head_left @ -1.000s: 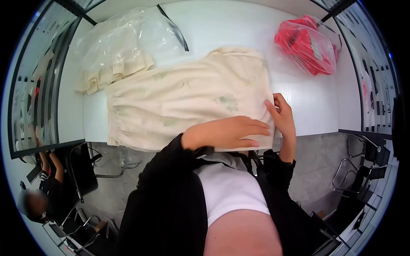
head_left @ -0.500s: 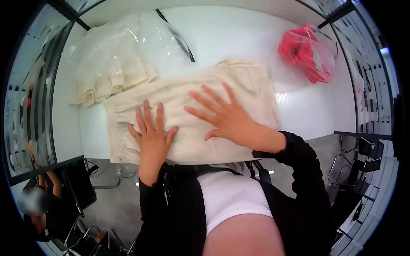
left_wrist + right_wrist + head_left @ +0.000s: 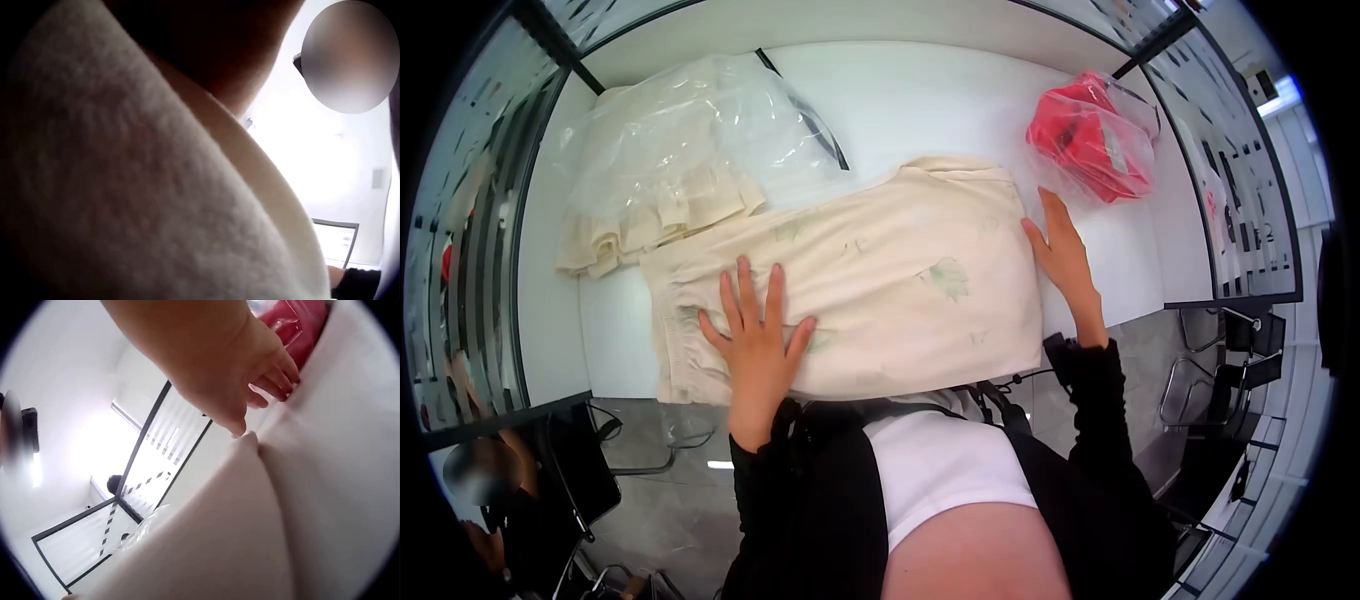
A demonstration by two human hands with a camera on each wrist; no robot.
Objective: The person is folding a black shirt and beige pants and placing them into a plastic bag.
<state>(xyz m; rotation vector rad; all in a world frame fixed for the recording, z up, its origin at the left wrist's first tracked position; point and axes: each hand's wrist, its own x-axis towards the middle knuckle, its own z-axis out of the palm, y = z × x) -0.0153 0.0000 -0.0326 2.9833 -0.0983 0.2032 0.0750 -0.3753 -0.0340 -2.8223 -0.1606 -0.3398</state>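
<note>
A cream garment with pale green leaf prints [image 3: 870, 300] lies folded across the white table, its gathered waistband on the left. My left hand [image 3: 755, 345] rests flat on it near the waistband, fingers spread. At the garment's right edge is my right hand [image 3: 1068, 262], fingers extended and thumb by the fabric edge. The right wrist view shows the right hand [image 3: 244, 375] with slightly bent fingers at the table surface beside the garment [image 3: 225, 531]; whether the thumb touches the cloth is unclear. Blurred pale cloth [image 3: 137, 162] fills much of the left wrist view.
Cream ruffled fabric [image 3: 665, 215] under clear plastic [image 3: 750, 115] lies at the back left. A red item in a clear bag [image 3: 1090, 140] is at the back right. Black-framed panels flank the white table [image 3: 940, 90]. Chairs and another person, face blurred, are beyond its front corners.
From crossing over the right end, my left hand moved to the waistband side. My right hand swept across the middle of the garment, then back to its right edge. The head view shifted.
</note>
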